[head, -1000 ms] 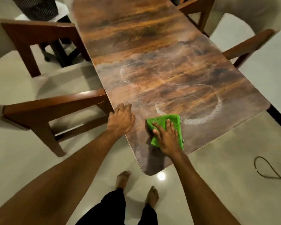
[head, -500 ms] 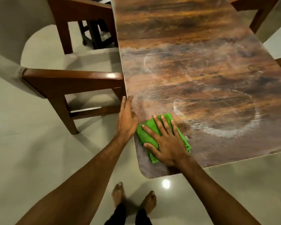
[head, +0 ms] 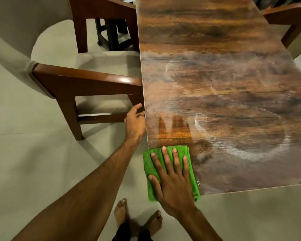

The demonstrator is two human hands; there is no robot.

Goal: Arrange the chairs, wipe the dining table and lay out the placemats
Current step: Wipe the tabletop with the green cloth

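A long dark wooden dining table point(head: 215, 87) runs away from me, its near half covered in pale curved wipe streaks. A folded green cloth point(head: 150, 164) lies on the table's near left corner. My right hand point(head: 172, 178) presses flat on the cloth with fingers spread. My left hand point(head: 135, 121) rests against the table's left edge, fingers curled loosely around it. A wooden armchair with a cream seat and back point(head: 87, 80) stands against the table's left side. No placemats are in view.
Part of a second wooden armchair point(head: 288, 20) shows at the table's far right. A dark stool or stand point(head: 111, 35) sits on the floor behind the left chair. My bare feet point(head: 137, 220) stand on pale glossy tiles just below the table corner.
My right hand has slid the cloth back toward the near left corner, leaving finger-shaped clean marks on the table. My left hand has dropped from the tabletop to the table's side edge.
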